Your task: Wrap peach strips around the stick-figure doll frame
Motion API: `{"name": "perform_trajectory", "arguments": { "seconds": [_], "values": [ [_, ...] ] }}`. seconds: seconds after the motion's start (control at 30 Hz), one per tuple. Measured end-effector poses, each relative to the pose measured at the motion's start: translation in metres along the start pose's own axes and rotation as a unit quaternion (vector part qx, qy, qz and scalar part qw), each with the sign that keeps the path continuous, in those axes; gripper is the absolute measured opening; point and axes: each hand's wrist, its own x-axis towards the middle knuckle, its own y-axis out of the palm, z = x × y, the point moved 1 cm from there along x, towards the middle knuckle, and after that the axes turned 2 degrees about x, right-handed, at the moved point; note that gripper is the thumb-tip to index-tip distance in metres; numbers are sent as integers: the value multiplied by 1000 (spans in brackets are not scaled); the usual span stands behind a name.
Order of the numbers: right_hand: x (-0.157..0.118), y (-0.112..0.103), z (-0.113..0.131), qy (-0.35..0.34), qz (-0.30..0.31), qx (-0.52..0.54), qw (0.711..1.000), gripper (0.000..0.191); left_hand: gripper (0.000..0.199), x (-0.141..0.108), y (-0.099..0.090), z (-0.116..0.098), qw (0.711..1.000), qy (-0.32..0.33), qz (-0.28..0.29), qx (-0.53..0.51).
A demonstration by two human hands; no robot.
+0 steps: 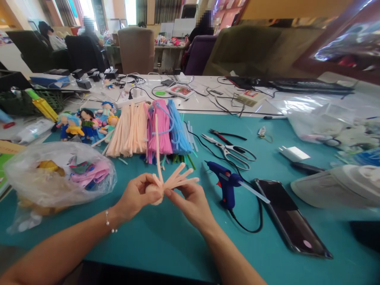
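My left hand [139, 194] is closed around a rounded bundle of peach pipe cleaners [154, 192] above the green mat. One long stem sticks straight up from it, while several shorter ends fan out to the right. With thumb and fingers, my right hand [190, 200] pinches the bundle near the base of those fanned ends. Beyond my hands lie stacks of peach pipe cleaners [128, 132], pink pipe cleaners [160, 130] and blue pipe cleaners [178, 128]. To the right, a blue glue gun [224, 180] rests with a glue stick poking out of its back.
Scissors [230, 150], pliers [227, 135], a phone [292, 217], a white charger [293, 153] and a white container [329, 186] lie to the right. On the left are a plastic bag of scraps [62, 170] and small dolls [86, 122]. People sit in the background.
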Motion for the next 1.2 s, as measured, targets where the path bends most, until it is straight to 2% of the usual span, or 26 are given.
{"name": "perform_trajectory", "arguments": {
  "seconds": [0.13, 0.27, 0.6, 0.7, 0.8, 0.9, 1.03, 1.13, 1.2],
  "values": [
    [-2, 2, 2, -29, -14, -74, 997, 11, 32, -1, 0, 2, 999, -32, 8, 17],
    [-2, 5, 3, -39, -13, -99, 994, 12, 27, -2, -1, 5, 999, -36, 1, 32],
    [-3, 10, 0, -62, -35, -101, 992, 12, 26, -4, -2, 8, 996, 29, -25, 81],
    [-3, 10, 0, -48, -29, -85, 995, 10, 26, -3, -3, 8, 993, 46, -33, 102],
    [-1, 7, 1, -18, -2, -59, 998, 8, 20, -3, -3, 7, 980, 85, -48, 173],
    [1, 4, 2, 13, 35, -26, 999, 17, 14, -4, -2, 6, 956, 122, -52, 261],
    [2, 2, -2, 29, 29, 9, 999, 16, 16, -6, -1, 6, 931, 150, -32, 331],
    [1, 1, -4, 1, 2, 2, 1000, 11, 17, -5, -1, 7, 922, 157, -22, 352],
    [0, 0, -4, -52, -19, -43, 998, 6, 18, -5, -2, 7, 919, 157, -28, 361]
  ]
}}
